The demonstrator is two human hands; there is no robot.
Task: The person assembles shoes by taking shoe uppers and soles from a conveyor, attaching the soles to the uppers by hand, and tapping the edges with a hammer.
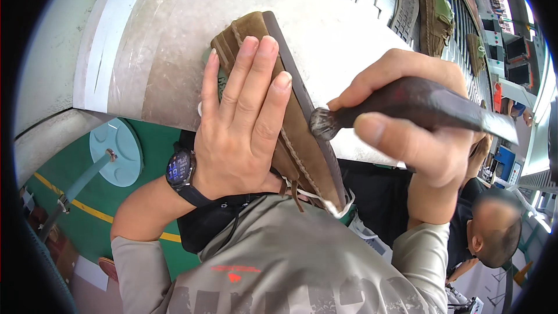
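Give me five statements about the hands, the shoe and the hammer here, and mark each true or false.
1. The left hand lies flat on a brown moccasin shoe. True.
2. The right hand is empty. False: it grips a dark hammer, whose round head is at the edge of the shoe's sole.
3. A dark watch sits on the left wrist. True.
4. The shoe is bright red with a white sole. False: it is tan-brown with a dark brown sole.
5. More shoes and soles lie farther along the bench. True.
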